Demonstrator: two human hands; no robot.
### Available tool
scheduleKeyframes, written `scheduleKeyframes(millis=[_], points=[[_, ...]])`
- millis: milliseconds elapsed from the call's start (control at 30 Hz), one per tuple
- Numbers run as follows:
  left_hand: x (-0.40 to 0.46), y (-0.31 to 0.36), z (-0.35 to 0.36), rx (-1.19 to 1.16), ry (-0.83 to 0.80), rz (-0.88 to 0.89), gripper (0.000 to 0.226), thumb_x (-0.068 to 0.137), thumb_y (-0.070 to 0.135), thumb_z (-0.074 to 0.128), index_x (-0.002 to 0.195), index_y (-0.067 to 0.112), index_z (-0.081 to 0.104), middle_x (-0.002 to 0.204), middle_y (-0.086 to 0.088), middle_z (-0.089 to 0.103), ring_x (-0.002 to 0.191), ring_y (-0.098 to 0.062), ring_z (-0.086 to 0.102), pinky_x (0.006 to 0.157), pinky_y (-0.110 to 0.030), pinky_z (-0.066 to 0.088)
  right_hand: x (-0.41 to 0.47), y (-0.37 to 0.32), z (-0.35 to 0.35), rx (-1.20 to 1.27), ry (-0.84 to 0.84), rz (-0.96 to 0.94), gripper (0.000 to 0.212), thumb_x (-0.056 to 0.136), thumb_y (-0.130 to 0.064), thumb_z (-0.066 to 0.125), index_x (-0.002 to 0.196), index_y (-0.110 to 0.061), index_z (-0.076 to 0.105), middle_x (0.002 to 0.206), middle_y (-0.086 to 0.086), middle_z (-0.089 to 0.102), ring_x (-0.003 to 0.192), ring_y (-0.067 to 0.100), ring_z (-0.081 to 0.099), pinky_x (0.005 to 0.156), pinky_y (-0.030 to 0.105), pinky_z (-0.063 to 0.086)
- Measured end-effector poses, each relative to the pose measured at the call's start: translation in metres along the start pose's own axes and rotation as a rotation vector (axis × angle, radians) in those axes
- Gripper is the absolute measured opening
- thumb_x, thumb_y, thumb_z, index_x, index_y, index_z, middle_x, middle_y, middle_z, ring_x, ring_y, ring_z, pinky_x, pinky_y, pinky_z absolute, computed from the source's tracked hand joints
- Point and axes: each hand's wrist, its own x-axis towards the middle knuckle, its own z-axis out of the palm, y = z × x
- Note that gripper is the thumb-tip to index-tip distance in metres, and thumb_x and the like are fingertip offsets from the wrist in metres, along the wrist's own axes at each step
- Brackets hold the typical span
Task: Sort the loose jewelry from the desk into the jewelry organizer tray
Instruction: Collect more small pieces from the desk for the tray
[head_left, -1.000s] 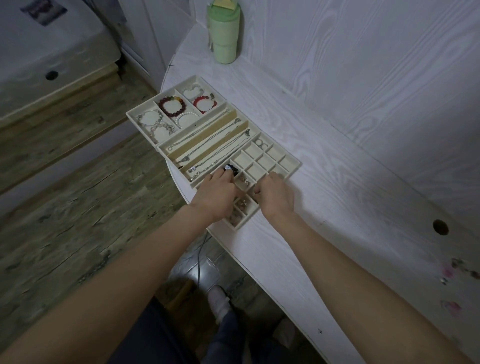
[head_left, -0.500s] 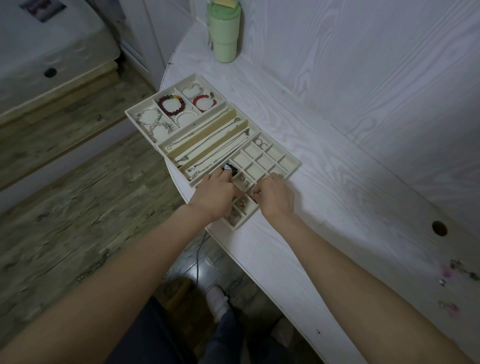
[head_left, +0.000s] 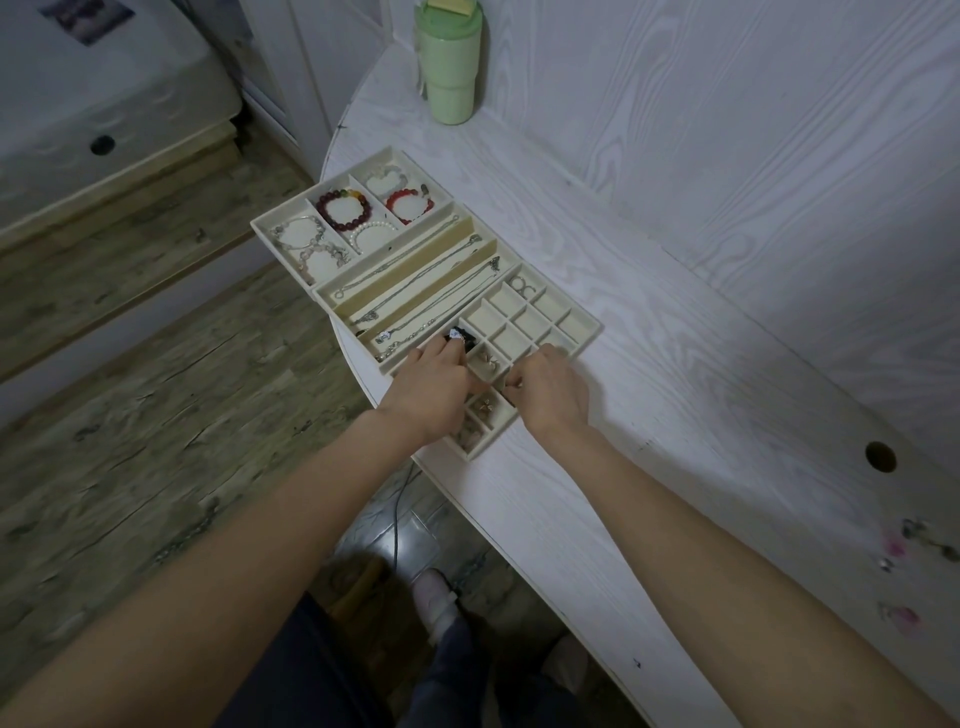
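The cream jewelry organizer tray (head_left: 582, 325) lies on the white desk (head_left: 675, 415), its left end past the desk's edge. Bracelets (head_left: 344, 209) fill the far compartments and chains (head_left: 415, 280) lie in the long slots. Earrings (head_left: 487, 362) sit in some of the small square cells. My left hand (head_left: 431, 387) rests over the near cells, its fingertips at a small black-and-silver piece (head_left: 457, 335); its grip is hidden. My right hand (head_left: 550, 392) hovers beside it with curled fingers, pinching something tiny over a cell. Loose pink and silver pieces (head_left: 896, 545) lie far right on the desk.
A green tumbler (head_left: 452, 67) stands at the desk's back corner. A round cable hole (head_left: 880, 457) is in the desk to the right. A white wood-grain wall runs behind the desk. Wooden floor (head_left: 156, 415) and a bed lie to the left.
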Motion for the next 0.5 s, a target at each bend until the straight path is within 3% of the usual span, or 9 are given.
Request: scheduleKeyframes(millis=[167, 333, 500], points=[[0.001, -0.001, 0.001, -0.004, -0.007, -0.009, 0.041, 0.088, 0.012, 0.054, 0.126, 0.026, 0.06, 0.124, -0.004, 0.041, 0.121, -0.023, 0.033, 0.101, -0.037, 0.03, -0.002, 0.0, -0.002, 0.012, -0.004, 0.009, 0.013, 0.09, -0.016, 0.062, 0.096, -0.013, 0.073, 0.115, 0.008, 0.053, 0.096, 0.025, 0.058, 0.067, 0.032, 0.047], [-0.001, 0.001, -0.001, -0.025, 0.011, -0.001, 0.046, 0.09, 0.009, 0.05, 0.13, 0.031, 0.055, 0.124, -0.005, 0.041, 0.121, -0.024, 0.033, 0.101, -0.036, 0.03, -0.004, 0.006, -0.004, 0.065, -0.005, 0.007, 0.017, 0.092, -0.014, 0.059, 0.103, -0.017, 0.072, 0.117, 0.004, 0.053, 0.1, 0.023, 0.058, 0.066, 0.028, 0.042], [-0.005, 0.012, -0.001, -0.057, 0.043, 0.009, 0.05, 0.085, 0.003, 0.051, 0.132, 0.02, 0.053, 0.132, -0.009, 0.038, 0.123, -0.027, 0.033, 0.101, -0.038, 0.03, -0.014, 0.028, -0.011, 0.281, 0.035, 0.017, 0.019, 0.093, -0.014, 0.055, 0.105, -0.015, 0.07, 0.115, 0.007, 0.061, 0.096, 0.021, 0.062, 0.08, 0.034, 0.053]])
